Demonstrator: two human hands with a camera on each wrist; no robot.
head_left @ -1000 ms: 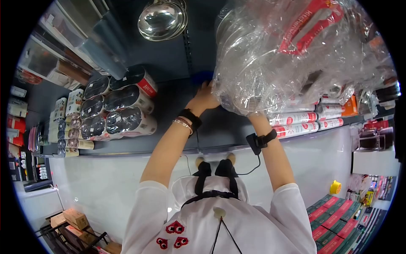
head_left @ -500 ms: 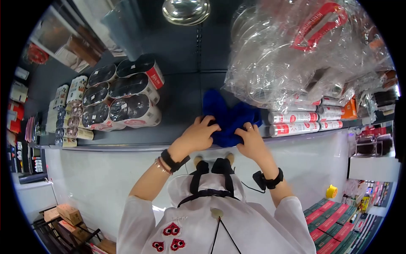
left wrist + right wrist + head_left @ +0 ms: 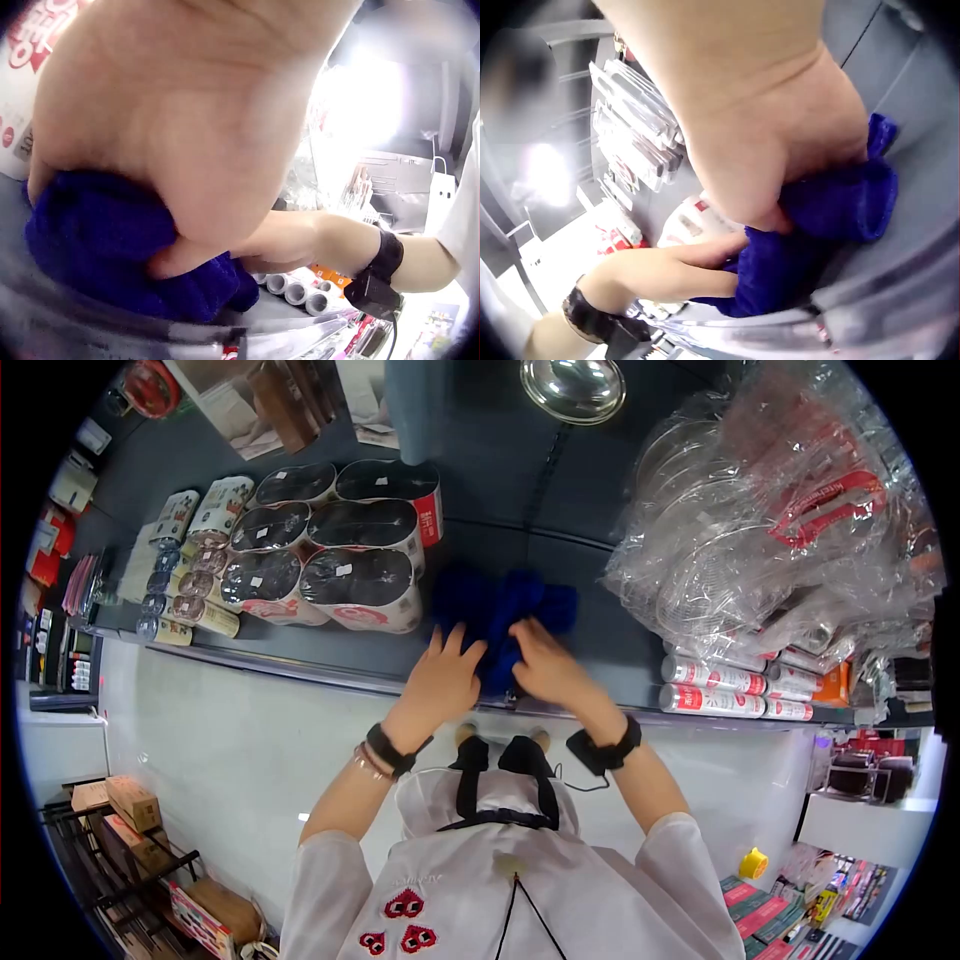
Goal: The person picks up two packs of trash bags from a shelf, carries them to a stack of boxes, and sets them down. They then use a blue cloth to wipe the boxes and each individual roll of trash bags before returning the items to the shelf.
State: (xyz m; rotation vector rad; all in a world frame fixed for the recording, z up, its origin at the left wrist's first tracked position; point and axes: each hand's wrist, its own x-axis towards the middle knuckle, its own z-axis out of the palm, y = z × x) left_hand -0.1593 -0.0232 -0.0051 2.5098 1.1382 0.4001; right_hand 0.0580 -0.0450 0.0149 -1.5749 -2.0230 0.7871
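A crumpled blue cloth (image 3: 500, 605) lies at the front of the dark shelf, bunched between both hands. In the head view my left hand (image 3: 440, 680) is on its left part. The left wrist view shows the thumb and fingers of that hand gripping the folds of the cloth (image 3: 112, 240). On the right side my right hand (image 3: 555, 670) pinches the cloth, its thumb pressed into the fabric (image 3: 780, 262) in the right wrist view. The fingertips of both hands are partly hidden by the hands and the folds.
Shrink-wrapped twin packs (image 3: 360, 580) stand just left of the cloth, with smaller wrapped bottles (image 3: 205, 610) beyond. Clear plastic bags of wire strainers (image 3: 700, 550) pile up at right, above white-and-red rolls (image 3: 710, 700). A metal bowl (image 3: 573, 388) sits at the back.
Both hands have come away from the plastic bags and drawn the blue cloth forward to the shelf front. Since then the cloth has shifted left, nearer the twin packs. The head view has turned.
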